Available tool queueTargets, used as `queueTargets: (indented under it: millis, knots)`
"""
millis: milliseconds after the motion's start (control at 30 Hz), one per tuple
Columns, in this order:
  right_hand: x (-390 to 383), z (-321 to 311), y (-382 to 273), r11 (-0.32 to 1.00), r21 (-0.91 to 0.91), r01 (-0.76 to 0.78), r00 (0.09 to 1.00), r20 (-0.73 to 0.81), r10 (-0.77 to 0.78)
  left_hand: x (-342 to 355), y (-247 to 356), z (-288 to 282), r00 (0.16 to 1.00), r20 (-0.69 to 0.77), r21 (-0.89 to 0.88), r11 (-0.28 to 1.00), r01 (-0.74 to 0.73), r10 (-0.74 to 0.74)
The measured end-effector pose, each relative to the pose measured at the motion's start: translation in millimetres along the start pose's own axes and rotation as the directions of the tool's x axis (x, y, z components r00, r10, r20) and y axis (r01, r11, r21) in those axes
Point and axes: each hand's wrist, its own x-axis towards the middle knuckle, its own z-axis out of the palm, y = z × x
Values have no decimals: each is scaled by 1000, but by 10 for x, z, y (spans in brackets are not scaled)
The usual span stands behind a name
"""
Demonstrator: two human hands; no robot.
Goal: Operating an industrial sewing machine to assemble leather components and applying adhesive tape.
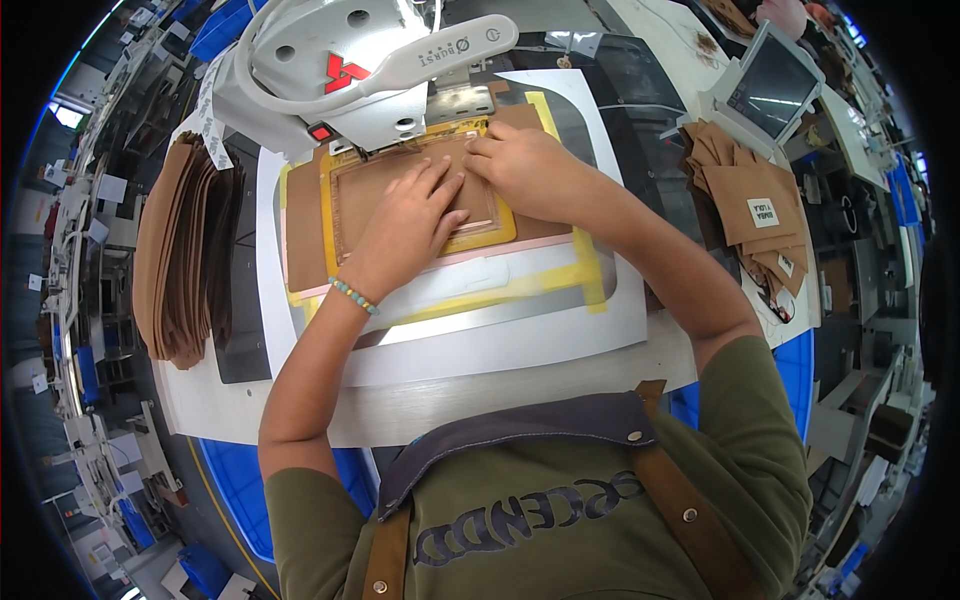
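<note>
A brown panel (307, 215) lies on the sewing machine's bed under a yellow rectangular frame (331, 225). My left hand (410, 215) rests on the panel inside the frame, its fingers stretched out and the thumb apart. At the frame's upper right side is my right hand (530, 172), with its fingers bent and drawn together. What its fingertips pinch, if anything, is hidden. Just beyond both hands stands the head of a white sewing machine (330, 50), its needle area close to the frame's far edge.
Stacked brown pieces (175, 250) stand at the left. More brown pieces (750, 195) with white labels lie at the right, near a tilted control screen (770, 85). White sheeting (500, 350) and yellow tape (595, 285) surround the work. A blue bin (235, 490) sits below the table.
</note>
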Motion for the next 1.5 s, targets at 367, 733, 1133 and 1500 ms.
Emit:
queueTargets:
  millis: [367, 733, 1133, 1500]
  knots:
    - [154, 118, -144, 997, 9, 80, 986, -150, -78, -76, -163, -32, 999, -48, -32, 999, 15, -16]
    - [-171, -399, -263, 939, 342, -25, 999, 53, 8, -316, -335, -251, 996, -10, -66, 993, 93, -94]
    - [62, -26, -502, 942, 277, 189, 982, -64, -178, -689, -333, -261, 992, 128, -150, 988, 41, -21]
    - [-3, 107, -594, 960, 159, 232, 966, -157, -207, -648, -405, -308, 988, 153, -211, 977, -1, 34]
